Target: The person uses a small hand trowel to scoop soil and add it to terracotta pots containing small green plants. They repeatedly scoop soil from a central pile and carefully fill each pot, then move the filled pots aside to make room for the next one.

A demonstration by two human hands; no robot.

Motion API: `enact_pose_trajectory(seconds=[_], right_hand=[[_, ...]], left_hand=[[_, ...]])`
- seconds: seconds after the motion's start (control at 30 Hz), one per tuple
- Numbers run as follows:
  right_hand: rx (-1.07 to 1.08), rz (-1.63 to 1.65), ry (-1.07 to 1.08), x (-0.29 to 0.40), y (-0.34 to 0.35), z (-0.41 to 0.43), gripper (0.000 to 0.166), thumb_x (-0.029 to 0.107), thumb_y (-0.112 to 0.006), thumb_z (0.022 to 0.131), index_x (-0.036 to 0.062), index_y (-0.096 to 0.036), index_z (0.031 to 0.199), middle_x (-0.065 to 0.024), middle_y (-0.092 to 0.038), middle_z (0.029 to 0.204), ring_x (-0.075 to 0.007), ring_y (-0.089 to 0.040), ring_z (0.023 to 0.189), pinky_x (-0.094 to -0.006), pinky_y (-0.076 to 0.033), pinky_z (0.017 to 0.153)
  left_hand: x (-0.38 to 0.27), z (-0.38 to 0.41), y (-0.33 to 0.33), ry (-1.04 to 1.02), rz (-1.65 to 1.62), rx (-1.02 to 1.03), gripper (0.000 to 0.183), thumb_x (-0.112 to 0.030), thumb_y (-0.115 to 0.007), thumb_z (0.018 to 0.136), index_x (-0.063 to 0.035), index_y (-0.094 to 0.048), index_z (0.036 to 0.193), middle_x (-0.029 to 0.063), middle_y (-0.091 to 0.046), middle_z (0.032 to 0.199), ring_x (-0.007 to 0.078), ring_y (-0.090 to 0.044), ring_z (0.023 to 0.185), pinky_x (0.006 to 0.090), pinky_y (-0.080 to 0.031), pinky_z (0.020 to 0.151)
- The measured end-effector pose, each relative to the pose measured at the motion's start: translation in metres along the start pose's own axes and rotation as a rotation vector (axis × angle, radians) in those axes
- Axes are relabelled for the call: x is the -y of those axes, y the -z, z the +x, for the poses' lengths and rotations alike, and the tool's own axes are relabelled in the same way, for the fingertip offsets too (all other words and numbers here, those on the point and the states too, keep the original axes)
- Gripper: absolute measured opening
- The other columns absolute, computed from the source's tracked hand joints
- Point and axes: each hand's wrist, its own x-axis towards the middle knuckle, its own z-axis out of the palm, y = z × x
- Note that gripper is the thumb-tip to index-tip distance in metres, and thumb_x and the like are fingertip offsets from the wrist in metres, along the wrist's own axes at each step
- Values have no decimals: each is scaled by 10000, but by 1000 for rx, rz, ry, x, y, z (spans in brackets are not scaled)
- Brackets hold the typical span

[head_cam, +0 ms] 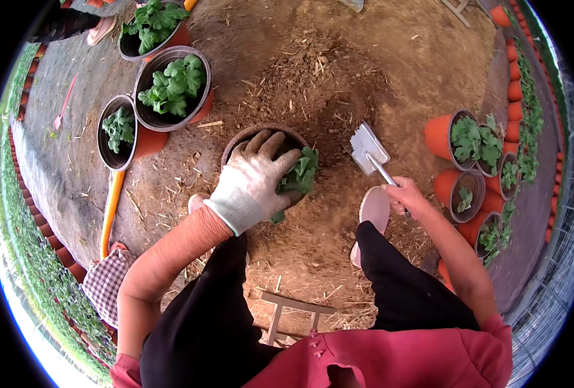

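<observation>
My left hand (255,177), in a white knit glove with soiled brown fingers, reaches palm down into a dark-rimmed plant pot (232,141) between my feet. Leaves of a green plant (304,172) stick out between its thumb and forefinger, over the pot's right side. The stem and soil are hidden under the glove, so a grip on the plant cannot be made out. My bare right hand (405,196) is closed around the handle of a garden trowel (370,149). Its metal blade, smeared with pale dirt, points up and left at the edge of the loose soil.
A heap of loose soil (316,77) with straw lies beyond the pot. Potted plants (173,87) stand at left, and more potted plants (461,138) at right. A yellow handle (113,208), a checked cloth (107,286) and a wooden stool (296,303) are near me. Another person's foot (101,30) shows upper left.
</observation>
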Motion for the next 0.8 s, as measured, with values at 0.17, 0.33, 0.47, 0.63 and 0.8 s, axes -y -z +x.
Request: enact_pose_trajectory(seconds=[0.17, 0.33, 0.47, 0.63, 0.8], right_hand=[[76, 37, -43, 11, -4, 6, 224, 211, -650, 905, 78, -496, 811, 32, -407, 560, -69, -355, 386, -254, -255, 345], [-113, -113, 179, 4, -12, 7, 185, 187, -649, 905, 38, -544, 871, 23, -446, 565, -68, -386, 398, -256, -268, 349], [-175, -107, 194, 9, -20, -3, 161, 160, -643, 910, 21, -562, 900, 35, -441, 559, -60, -382, 393, -257, -262, 344], [-92, -32, 184, 9, -10, -16, 132, 143, -636, 920, 29, -569, 914, 39, -437, 564, -54, -367, 375, -247, -255, 342], [-3, -85, 221, 28, -17, -45, 143, 159, -662, 902, 39, -591, 934, 16, -482, 582, -91, -437, 400, -266, -326, 370]], left_hand=[[2, 12, 8, 158, -162, 174, 633, -378, -761, 723, -107, -587, 1268, 191, -558, 1302, 381, -570, 1149, 458, -468, 977], [13, 3, 5, 104, -134, 221, 539, -354, -751, 734, -92, -632, 1190, 164, -642, 1155, 348, -605, 1094, 449, -487, 939], [23, -14, 9, -53, -22, 105, 456, -290, -738, 737, -96, -654, 1141, 130, -659, 1087, 326, -612, 1071, 430, -502, 904], [26, -34, 8, -101, 13, 35, 460, -149, -715, 703, -104, -647, 1157, 114, -641, 1148, 335, -572, 1140, 445, -470, 964], [26, -41, 5, -78, 29, 50, 492, -125, -710, 690, -108, -639, 1176, 108, -636, 1152, 324, -562, 1161, 446, -456, 976]])
